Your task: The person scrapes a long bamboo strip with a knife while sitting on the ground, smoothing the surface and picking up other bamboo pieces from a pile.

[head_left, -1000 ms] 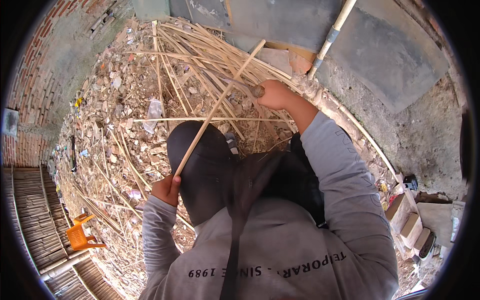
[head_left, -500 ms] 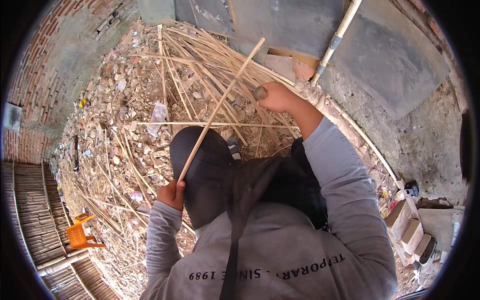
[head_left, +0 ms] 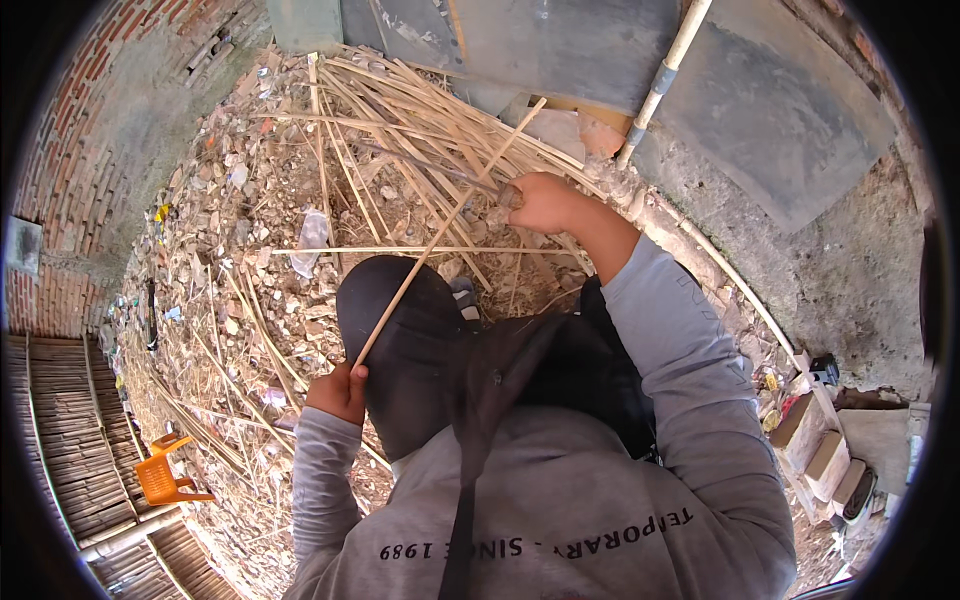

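Observation:
My left hand [head_left: 338, 392] is closed around the near end of a long, thin bamboo strip [head_left: 428, 247], beside my dark-clad left knee. The strip slants up and away to the right across that knee. My right hand [head_left: 548, 203], farther out on the right, grips the handle of a long-bladed knife [head_left: 430, 168]. Its narrow dark blade points left and crosses the strip near its far part; whether the two touch I cannot tell. Beyond my hands lies a heap of split bamboo strips [head_left: 400, 100].
Rubble and litter cover the ground [head_left: 240, 210], with more loose strips at left. An orange plastic chair [head_left: 162, 475] is at far left. A pole [head_left: 665, 80] leans by grey panels [head_left: 560, 45]. Blocks [head_left: 822, 460] lie at right.
My right hand has shifted slightly left and turned, so the knife's blade now shows, pointing left across the strip. The strip's far end has dropped a little; my left hand keeps its hold.

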Tool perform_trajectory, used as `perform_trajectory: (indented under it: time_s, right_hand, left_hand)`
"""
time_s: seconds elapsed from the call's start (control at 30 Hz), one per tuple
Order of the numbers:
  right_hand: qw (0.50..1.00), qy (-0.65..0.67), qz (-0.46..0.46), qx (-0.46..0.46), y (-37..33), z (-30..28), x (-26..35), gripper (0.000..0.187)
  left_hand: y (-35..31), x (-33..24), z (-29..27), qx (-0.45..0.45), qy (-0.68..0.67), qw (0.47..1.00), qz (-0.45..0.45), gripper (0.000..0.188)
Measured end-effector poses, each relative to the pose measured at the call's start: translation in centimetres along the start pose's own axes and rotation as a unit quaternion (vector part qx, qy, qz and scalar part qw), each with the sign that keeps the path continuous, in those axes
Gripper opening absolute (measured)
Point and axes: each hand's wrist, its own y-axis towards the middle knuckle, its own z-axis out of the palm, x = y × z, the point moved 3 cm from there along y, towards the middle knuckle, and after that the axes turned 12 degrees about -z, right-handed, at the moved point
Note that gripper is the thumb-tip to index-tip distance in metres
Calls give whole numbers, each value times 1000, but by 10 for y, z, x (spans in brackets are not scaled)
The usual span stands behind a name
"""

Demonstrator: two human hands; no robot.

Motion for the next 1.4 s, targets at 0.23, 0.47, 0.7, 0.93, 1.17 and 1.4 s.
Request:
perform_trajectory:
  time_s: [0.23,0.47,0.7,0.93,1.17,1.4]
  right_hand:
    - [999,16,43,1,1,-6,-15,41]
    - [998,-5,-6,58,-3,-5,11,50]
    - [995,54,69,44,-3,-18,-1,46]
    - [996,-44,-47,58,-5,-7,41,31]
    - [1000,3,-7,24,-4,-21,21,28]
    - [995,-69,-55,56,-4,-15,58,34]
  left_hand:
    - [2,0,-3,43,-57,997,-13,50]
    - [3,7,2,19,-32,999,2,47]
    - [4,4,-1,19,-35,999,13,46]
    - [5,8,9,-13,-41,999,24,45]
    - [5,2,10,2,-43,999,16,48]
    - [0,9,14,-13,-52,998,14,47]
